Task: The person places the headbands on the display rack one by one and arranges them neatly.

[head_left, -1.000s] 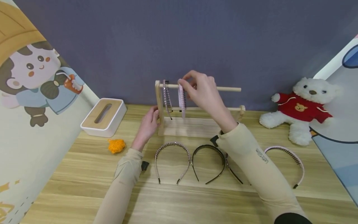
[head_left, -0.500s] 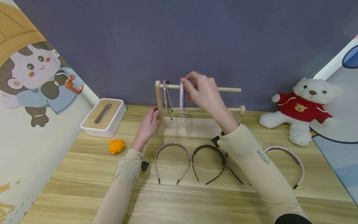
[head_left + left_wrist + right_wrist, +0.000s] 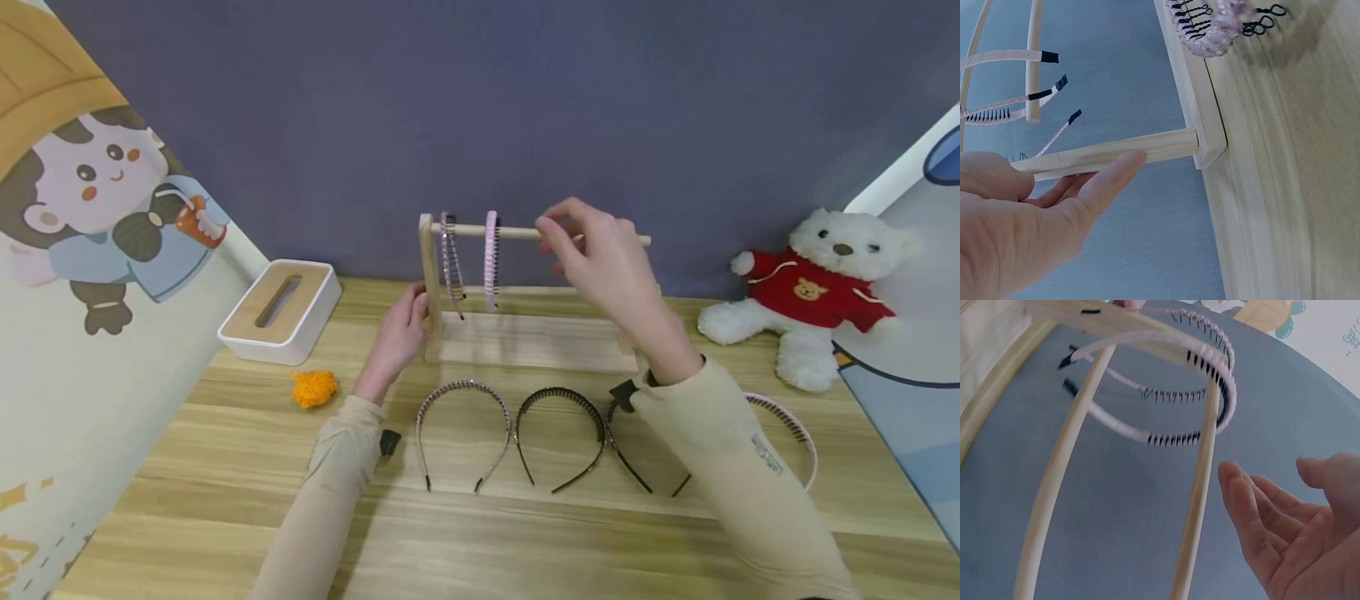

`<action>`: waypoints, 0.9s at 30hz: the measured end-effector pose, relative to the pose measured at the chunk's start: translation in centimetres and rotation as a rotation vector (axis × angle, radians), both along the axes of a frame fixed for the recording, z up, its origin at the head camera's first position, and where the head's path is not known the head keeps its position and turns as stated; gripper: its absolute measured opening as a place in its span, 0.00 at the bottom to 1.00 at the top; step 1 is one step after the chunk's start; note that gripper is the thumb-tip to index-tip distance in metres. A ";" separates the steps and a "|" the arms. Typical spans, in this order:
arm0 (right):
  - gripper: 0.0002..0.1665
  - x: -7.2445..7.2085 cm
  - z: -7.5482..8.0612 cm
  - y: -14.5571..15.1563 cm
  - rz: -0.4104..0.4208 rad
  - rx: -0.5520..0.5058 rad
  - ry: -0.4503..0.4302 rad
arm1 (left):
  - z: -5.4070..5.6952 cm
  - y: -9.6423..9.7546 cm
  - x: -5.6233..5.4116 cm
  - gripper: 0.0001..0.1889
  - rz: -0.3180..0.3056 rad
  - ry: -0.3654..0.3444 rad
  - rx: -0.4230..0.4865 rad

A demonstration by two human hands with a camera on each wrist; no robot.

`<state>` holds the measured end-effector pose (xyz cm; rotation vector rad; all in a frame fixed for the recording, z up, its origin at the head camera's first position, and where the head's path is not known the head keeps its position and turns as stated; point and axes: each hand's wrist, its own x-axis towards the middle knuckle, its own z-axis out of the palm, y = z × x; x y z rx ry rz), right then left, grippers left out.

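A wooden headband rack (image 3: 525, 342) stands against the dark wall. From its upper rod hang a sparkly headband (image 3: 452, 262) near the left post and a pale pink headband (image 3: 491, 262) a little to the right. My left hand (image 3: 397, 333) holds the rack's left post (image 3: 1110, 155), thumb on one side and fingers along the other. My right hand (image 3: 603, 262) is by the upper rod, right of the pink headband, and holds nothing; in the right wrist view its fingers (image 3: 1244, 500) are loosely bent, thumb apart, with the pink headband (image 3: 1225, 394) beyond them.
On the table in front lie a sparkly pink headband (image 3: 462, 386), a black headband (image 3: 558, 392) and others partly under the right sleeve. A tissue box (image 3: 281, 312) and an orange yarn bundle (image 3: 313, 388) sit left. A white teddy bear (image 3: 806, 283) sits right.
My right hand has let go of the pink headband and moved right along the upper rod. The headband stays hanging there. My left hand keeps its place at the post.
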<state>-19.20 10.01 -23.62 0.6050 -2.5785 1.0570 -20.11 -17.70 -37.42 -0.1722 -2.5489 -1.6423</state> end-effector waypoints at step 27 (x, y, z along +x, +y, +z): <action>0.17 5.7 -6.0 17.5 -0.170 0.232 -0.039 | -0.2 -0.3 -0.3 0.23 -0.027 0.004 -0.009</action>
